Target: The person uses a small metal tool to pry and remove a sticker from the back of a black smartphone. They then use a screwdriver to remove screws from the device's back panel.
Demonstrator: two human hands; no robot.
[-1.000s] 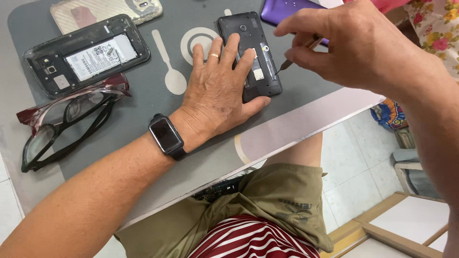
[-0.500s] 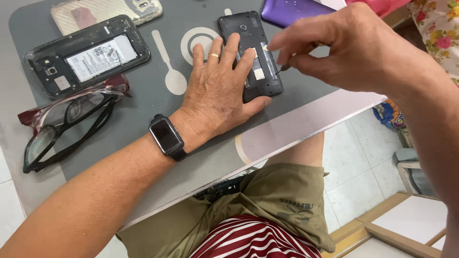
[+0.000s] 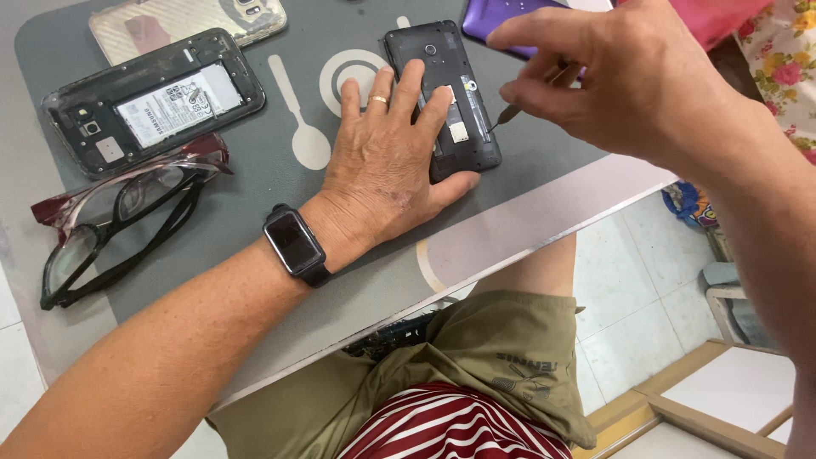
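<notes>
1. Though the right hand (image 3: 629, 81) pinches a thin tool (image 3: 510, 112), most of the tool's shaft is hidden among the curled fingers.
2. The tip meets the opened black phone (image 3: 442, 93), whose left edge is covered.
3. The left hand (image 3: 387, 170) lies flat, fingers spread, pressing that phone onto the grey mat (image 3: 255, 195).

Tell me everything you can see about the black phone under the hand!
The black phone lies flat on the grey mat, back cover off, showing dark plastic insides with small pale and metal parts. The left hand presses on it, fingers across its left edge. The right hand holds a thin tool whose tip points at its right side.
</notes>
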